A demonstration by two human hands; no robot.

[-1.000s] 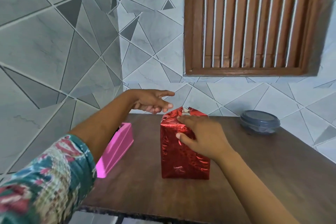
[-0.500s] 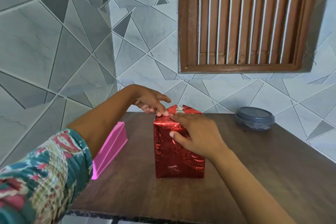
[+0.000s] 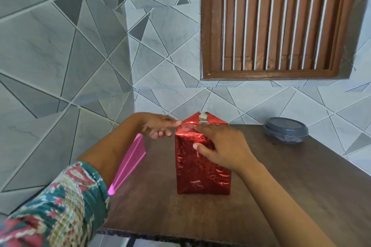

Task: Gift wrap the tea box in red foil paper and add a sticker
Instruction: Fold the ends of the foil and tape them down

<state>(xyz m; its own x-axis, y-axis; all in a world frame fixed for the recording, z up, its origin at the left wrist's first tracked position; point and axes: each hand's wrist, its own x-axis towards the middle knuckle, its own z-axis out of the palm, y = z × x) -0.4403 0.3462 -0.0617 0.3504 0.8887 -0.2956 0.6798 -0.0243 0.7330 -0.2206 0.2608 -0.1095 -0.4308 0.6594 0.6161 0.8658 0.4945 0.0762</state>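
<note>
Tea box [image 3: 200,170]: foil-covered, upright mid-table [image 3: 301,186]; rear flap stands at 12 o'clock.
Right hand [image 3: 222,146]: flat over your box's top, thumb on front, steadying.
Left hand [image 3: 158,127]: your straight forefinger presses the 9 o'clock top edge, likely creasing.

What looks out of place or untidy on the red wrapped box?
On top of the tea box, the far foil flap stands up in a point, not folded flat, and a silvery patch shows at its tip.
</note>
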